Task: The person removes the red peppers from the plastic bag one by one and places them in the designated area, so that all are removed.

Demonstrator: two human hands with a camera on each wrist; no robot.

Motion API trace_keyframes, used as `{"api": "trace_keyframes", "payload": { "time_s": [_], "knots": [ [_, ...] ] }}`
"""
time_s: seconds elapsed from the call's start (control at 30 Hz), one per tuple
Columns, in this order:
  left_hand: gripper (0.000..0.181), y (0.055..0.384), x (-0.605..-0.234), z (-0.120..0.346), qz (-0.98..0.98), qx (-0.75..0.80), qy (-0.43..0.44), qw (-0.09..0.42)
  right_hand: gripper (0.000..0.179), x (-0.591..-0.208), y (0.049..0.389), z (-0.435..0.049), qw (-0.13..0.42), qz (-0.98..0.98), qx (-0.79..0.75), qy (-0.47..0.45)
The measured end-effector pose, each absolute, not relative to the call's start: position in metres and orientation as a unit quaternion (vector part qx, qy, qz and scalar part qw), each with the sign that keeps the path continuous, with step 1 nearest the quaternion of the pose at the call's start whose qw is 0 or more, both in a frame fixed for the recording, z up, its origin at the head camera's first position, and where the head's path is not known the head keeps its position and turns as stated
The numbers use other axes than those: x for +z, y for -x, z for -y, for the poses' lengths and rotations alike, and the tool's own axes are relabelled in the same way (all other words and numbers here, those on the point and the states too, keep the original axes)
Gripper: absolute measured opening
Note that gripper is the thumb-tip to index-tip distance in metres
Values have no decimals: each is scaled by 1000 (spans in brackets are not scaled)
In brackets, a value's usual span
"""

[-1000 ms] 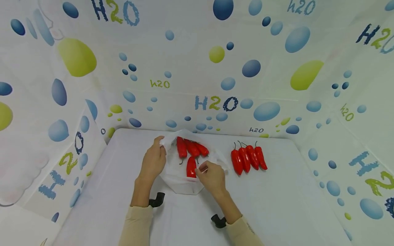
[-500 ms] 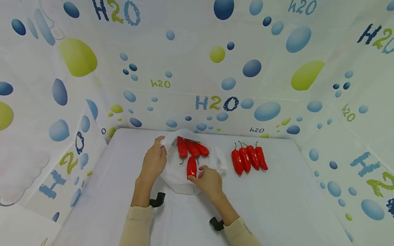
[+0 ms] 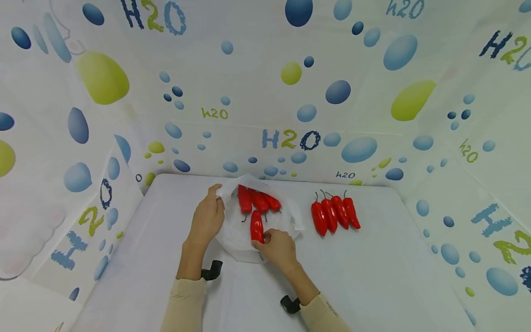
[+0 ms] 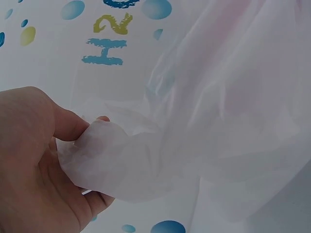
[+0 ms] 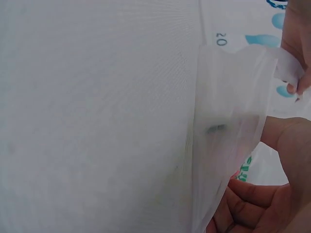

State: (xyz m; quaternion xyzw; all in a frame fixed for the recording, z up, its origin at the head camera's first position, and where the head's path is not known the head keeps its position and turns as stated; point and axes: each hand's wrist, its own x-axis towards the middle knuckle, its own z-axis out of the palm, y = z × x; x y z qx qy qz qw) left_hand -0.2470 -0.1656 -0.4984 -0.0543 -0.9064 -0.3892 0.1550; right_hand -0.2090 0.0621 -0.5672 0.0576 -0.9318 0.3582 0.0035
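Note:
In the head view my left hand [image 3: 208,216] pinches the left rim of a thin white plastic bag [image 3: 236,251]. The left wrist view shows the translucent bag [image 4: 126,160] bunched between thumb and fingers. My right hand [image 3: 280,249] holds the near end of a red chili pepper [image 3: 256,223] at the bag's mouth. Three more red peppers [image 3: 258,200] lie farther in, side by side. In the right wrist view the bag's side [image 5: 228,111] partly hides my right hand [image 5: 262,204], and a dark stem shows dimly through it.
Several red chili peppers [image 3: 333,216] lie in a row on the white table [image 3: 373,267], right of the bag, stems pointing away. Patterned white sheets [image 3: 249,83] rise behind and at both sides.
My right hand has moved down and left, from beside the pepper to a grip on its near end. The pepper has shifted slightly. My left hand stays on the bag rim.

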Motion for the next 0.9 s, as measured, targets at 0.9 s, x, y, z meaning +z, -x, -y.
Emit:
{"api": "trace_keyframes", "payload": {
  "time_s": [0.9],
  "knots": [
    [43,246,-498,164,909,-383,51,155,35,-557,214,-75,26,881,468,-57]
  ]
}}
